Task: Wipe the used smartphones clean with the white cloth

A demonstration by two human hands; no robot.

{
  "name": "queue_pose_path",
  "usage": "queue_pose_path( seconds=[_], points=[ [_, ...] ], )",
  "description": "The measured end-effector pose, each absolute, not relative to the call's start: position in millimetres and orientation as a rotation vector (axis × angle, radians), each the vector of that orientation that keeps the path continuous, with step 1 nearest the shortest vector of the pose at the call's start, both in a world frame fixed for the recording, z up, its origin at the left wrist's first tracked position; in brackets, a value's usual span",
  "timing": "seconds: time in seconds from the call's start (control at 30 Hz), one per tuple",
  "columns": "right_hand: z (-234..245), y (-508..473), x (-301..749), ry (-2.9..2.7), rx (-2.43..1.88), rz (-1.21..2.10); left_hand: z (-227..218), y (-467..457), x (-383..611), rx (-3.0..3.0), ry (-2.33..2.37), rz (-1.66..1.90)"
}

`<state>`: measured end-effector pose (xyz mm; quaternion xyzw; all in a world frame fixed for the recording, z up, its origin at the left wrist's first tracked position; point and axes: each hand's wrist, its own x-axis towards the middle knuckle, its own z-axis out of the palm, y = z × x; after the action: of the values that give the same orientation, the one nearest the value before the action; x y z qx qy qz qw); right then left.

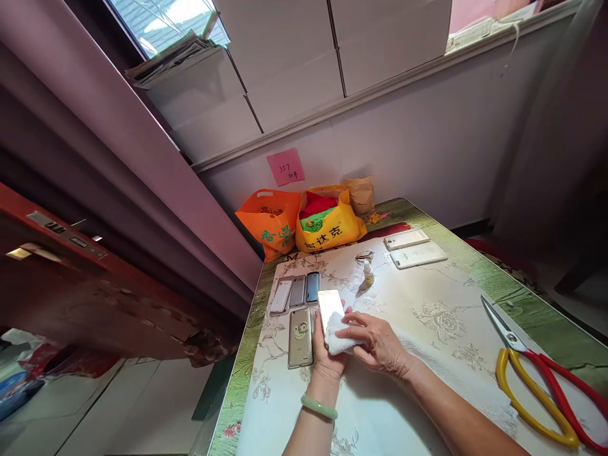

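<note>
My left hand (327, 360), with a green bangle (318, 407) on the wrist, grips the lower end of a phone (329, 306) whose pale back or screen faces up. My right hand (377, 342) presses a folded white cloth (339, 334) onto the phone's lower part, fingers closed over it. Both hands hover above a white embroidered cloth (427, 316) on the table. A phone in a cartoon case (300, 337) lies just left of my left hand. Three more phones (297, 292) lie side by side beyond it.
A small spray bottle (368, 271) stands behind the held phone. Two white phones (414, 248) lie at the far right. Large red and yellow scissors (536, 380) rest at the right edge. Orange (270, 223) and yellow (332, 228) bags sit against the wall.
</note>
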<state>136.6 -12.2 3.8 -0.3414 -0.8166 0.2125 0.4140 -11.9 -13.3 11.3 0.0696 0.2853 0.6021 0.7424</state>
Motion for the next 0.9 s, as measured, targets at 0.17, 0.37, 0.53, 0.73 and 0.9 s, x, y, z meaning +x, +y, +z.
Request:
queue_pose_path(
  seconds=[0.17, 0.37, 0.53, 0.73, 0.9],
  points=[
    [11, -15, 137, -2.097, -0.725, 0.573, 7, -14, -14, 0.194, 0.621, 1.202],
    [1, -13, 133, -1.936, -0.986, 0.374, 3, -11, -18, 0.132, 0.643, 1.219],
    [-5, -10, 134, -1.739, -1.198, 0.26, 11, -13, -16, 0.155, 0.705, 1.098],
    [-4, -10, 132, -1.772, -1.284, 0.224, 19, -14, -12, 0.131, 0.713, 1.146],
    [0, -14, 132, -1.946, -1.177, 0.25, 19, -13, -8, 0.053, 0.712, 1.291]
  ],
)
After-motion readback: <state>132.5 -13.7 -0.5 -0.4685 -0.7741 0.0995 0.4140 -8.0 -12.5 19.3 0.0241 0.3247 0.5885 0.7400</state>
